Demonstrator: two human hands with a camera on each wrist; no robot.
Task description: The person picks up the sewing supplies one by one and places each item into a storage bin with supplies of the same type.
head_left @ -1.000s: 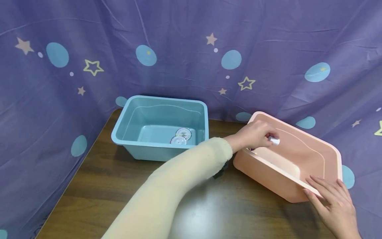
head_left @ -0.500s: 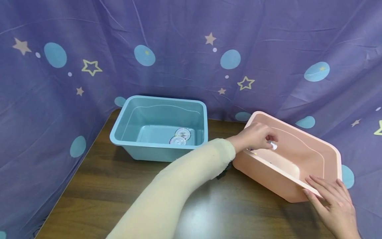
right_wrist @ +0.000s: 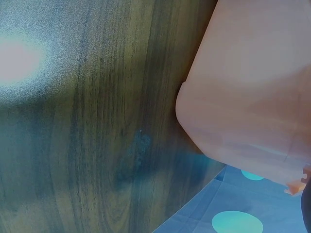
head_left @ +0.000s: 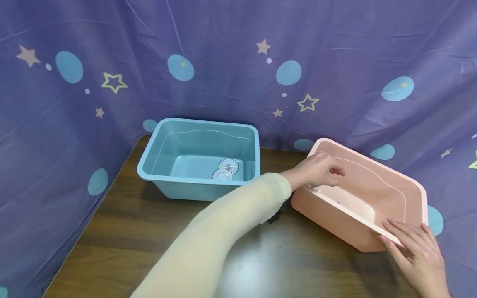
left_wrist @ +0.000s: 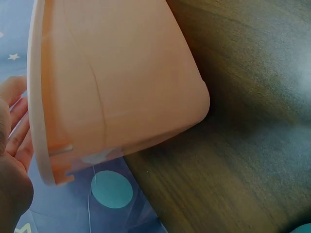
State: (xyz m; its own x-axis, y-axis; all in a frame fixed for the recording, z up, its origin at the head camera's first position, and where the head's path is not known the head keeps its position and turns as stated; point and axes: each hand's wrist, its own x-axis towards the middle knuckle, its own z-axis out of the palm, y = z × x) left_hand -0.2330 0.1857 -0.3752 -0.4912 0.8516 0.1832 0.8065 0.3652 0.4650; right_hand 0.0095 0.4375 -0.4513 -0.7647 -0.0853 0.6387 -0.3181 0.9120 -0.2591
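In the head view my left hand (head_left: 319,169) reaches over the near rim into a pink plastic bin (head_left: 328,211). Its fingers are loosely bent, the thumb sits apart from them, and no object shows between them. The left wrist view has part of this hand (left_wrist: 14,150) beyond the bin's rim. My right hand (head_left: 419,256) holds the bin's near right corner, fingers over the rim and thumb at the outer side. A small yellow bit (head_left: 319,191) shows just inside the near rim, below my left wrist. Most of the bin floor there is hidden.
A blue plastic bin (head_left: 197,190) stands to the left on the wooden table (head_left: 149,231). Two round pin wheels (head_left: 228,165) with coloured pin heads lie in it. A purple star-patterned curtain (head_left: 223,49) hangs close behind both bins.
A small white object was in my left fingers, then hung lower at the fingertips, and is now out of sight. The fingers have loosened. My right hand stays on the pink bin's corner.
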